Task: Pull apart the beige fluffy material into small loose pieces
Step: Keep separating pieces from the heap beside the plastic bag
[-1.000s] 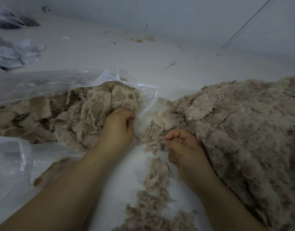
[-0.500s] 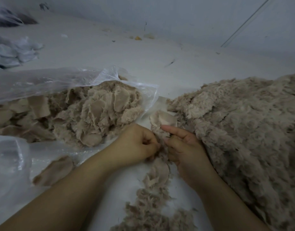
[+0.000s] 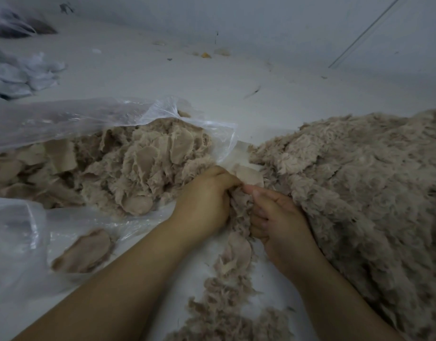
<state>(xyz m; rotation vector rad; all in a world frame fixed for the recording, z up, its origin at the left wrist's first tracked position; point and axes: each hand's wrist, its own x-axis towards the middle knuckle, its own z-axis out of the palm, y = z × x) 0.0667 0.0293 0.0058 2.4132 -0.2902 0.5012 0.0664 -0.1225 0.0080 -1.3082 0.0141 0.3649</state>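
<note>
**Both hands gripping one clump of beige fluff between the bag and the loose heap**

Left hand (image 3: 204, 200): fingers curled tight, knuckles up, gripping the left side of a clump of beige fluffy material (image 3: 240, 207). The hand sits at the mouth of the plastic bag (image 3: 71, 119).

Right hand (image 3: 279, 221): fingers curled round the right side of the same clump, thumb laid along the top and pointing toward the left hand. The two hands are nearly touching at the thumb tips, with the clump bunched between them.

A flat beige piece (image 3: 249, 174) stands just behind the thumbs, at the top of the clump.

Compact material (image 3: 143, 166): layered, folded pieces packed in the open clear bag, left of the hands. One separate piece (image 3: 85, 251) lies under or within the plastic lower left; which, cannot be determined.

Loose heap (image 3: 359, 193): large shaggy mound on the right, touching the right hand's outer edge.

A trail of small scraps (image 3: 226, 291) runs from below the clump toward the bottom edge, between the forearms.

Surface (image 3: 187, 77): pale, with a few specks of debris. Crumpled white material (image 3: 22, 75) lies far left
</note>
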